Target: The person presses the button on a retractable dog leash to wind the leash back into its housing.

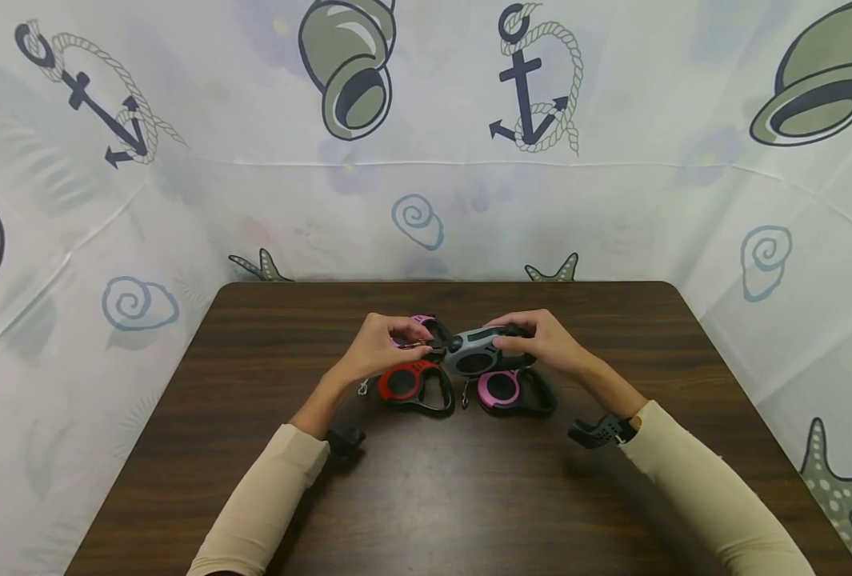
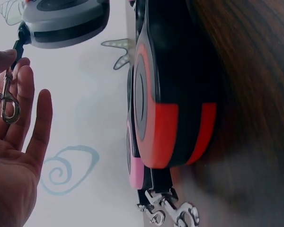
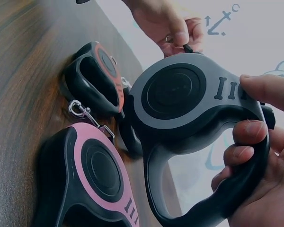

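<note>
My right hand grips a grey and black retractable dog leash by its handle, fingers curled through the opening and thumb on the grey casing. At the leash's front end, my left hand pinches the short black strap between thumb and fingers. From that strap a metal snap clip hangs against the left fingers in the left wrist view. Below the hands, a red and black retractable leash and a pink and black one lie on the table.
Another pink leash lies behind, partly covered by the left hand. Metal clips stick out from the leashes on the brown wooden table. A white printed curtain stands behind and at both sides.
</note>
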A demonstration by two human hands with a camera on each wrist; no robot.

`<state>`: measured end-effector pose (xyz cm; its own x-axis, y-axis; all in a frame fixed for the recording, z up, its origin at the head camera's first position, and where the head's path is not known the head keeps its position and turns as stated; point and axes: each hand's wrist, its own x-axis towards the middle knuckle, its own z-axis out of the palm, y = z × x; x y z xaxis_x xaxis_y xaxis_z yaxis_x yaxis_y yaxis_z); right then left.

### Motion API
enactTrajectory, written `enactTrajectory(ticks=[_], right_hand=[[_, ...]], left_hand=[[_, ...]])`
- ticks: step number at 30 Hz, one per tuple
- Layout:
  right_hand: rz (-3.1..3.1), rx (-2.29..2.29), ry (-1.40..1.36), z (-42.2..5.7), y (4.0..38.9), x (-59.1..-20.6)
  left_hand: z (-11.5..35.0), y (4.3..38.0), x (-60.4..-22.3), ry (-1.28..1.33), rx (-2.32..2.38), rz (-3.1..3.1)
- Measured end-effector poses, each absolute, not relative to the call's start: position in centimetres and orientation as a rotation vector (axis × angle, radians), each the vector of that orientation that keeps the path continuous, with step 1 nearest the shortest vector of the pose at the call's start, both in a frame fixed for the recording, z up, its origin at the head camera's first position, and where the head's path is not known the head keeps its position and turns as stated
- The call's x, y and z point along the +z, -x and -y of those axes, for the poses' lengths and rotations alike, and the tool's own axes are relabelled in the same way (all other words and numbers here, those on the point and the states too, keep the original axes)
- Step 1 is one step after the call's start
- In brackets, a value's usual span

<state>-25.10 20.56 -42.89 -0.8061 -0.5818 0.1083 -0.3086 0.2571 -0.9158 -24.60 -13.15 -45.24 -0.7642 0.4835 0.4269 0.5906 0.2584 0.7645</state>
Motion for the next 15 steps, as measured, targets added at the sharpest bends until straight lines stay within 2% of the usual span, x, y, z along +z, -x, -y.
enactTrajectory(ticks=[15], right_hand=[[-2.302,-1.602,0.785,-19.91,24.77,-43.01]], left_hand=[[12.11,24.42,-45.86,0.983,-1.591,2.327]])
